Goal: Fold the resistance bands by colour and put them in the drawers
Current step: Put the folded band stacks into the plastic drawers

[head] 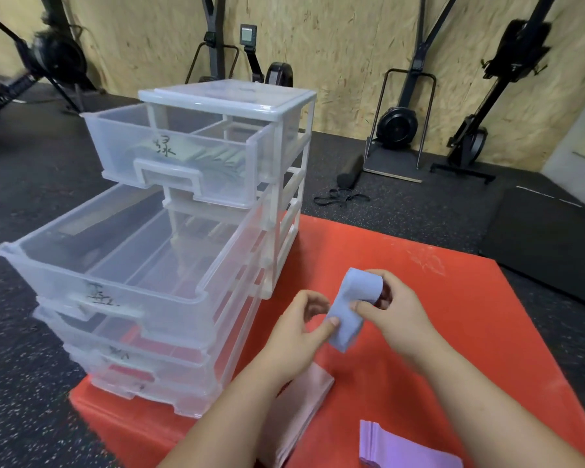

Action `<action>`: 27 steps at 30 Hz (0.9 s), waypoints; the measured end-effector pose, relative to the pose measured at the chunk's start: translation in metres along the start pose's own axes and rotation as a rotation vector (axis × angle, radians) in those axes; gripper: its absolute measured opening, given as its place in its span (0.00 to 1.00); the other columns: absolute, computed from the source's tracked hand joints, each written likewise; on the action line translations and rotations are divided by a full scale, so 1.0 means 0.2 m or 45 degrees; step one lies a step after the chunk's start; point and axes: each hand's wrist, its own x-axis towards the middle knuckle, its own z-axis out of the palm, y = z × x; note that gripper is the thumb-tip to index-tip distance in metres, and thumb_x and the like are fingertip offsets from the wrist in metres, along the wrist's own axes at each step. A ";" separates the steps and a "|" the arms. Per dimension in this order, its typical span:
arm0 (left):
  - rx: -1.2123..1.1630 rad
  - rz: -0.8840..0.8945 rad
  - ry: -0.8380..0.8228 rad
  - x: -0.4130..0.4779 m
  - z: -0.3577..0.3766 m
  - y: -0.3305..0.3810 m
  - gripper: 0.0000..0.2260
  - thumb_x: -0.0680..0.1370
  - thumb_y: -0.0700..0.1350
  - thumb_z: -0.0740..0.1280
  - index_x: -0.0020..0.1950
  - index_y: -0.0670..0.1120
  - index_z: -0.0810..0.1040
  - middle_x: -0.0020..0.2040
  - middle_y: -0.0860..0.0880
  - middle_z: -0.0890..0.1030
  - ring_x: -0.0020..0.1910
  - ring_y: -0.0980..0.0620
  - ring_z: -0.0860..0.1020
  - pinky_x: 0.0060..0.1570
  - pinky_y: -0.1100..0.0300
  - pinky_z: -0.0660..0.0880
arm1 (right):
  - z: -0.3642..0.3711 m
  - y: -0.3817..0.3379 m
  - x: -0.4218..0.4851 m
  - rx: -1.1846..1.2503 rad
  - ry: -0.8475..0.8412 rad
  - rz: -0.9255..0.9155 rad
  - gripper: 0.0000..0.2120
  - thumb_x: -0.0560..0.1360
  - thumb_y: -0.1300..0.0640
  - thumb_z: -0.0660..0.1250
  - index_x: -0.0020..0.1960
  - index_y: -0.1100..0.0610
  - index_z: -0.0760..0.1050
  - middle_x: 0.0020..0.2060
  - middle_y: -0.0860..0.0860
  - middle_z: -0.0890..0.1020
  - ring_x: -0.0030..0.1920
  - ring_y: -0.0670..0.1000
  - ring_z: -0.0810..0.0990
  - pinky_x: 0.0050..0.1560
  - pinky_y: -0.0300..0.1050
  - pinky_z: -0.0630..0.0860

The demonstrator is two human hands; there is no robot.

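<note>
This is a gym. Black fan-wheel exercise machines [399, 123] stand upright against a bare chipboard wall [335, 45]. The floor is black speckled rubber [419, 217], and on it lie a black foam roller [350, 170], thin black loop bands [341, 198] and a black floor mat [547, 238]. The worktop is a red padded box [419, 332].

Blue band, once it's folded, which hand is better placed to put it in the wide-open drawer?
Probably the left hand: it pinches the blue band and is nearer the wide-open drawer, on its side.
</note>
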 end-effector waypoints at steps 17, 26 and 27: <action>0.072 0.347 0.400 -0.62 -0.19 0.68 0.14 0.77 0.47 0.76 0.46 0.50 0.70 0.40 0.51 0.77 0.38 0.51 0.76 0.41 0.56 0.75 | 0.10 -0.67 -0.53 0.502 -0.570 0.132 0.16 0.84 0.55 0.63 0.70 0.52 0.78 0.64 0.59 0.84 0.64 0.63 0.83 0.68 0.62 0.77; 0.034 0.341 0.555 -0.74 -0.62 0.76 0.16 0.78 0.59 0.73 0.49 0.49 0.74 0.44 0.51 0.82 0.44 0.51 0.81 0.47 0.51 0.79 | 0.40 -1.05 -0.39 0.159 -0.576 -0.197 0.17 0.82 0.58 0.69 0.70 0.52 0.79 0.58 0.56 0.87 0.59 0.58 0.86 0.60 0.54 0.81; 0.066 0.336 0.594 -0.75 -0.68 0.74 0.15 0.79 0.60 0.73 0.49 0.50 0.74 0.43 0.51 0.82 0.44 0.51 0.81 0.46 0.52 0.78 | 0.44 -1.10 -0.35 0.110 -0.606 -0.210 0.17 0.81 0.58 0.70 0.70 0.51 0.79 0.58 0.55 0.87 0.60 0.59 0.85 0.62 0.55 0.81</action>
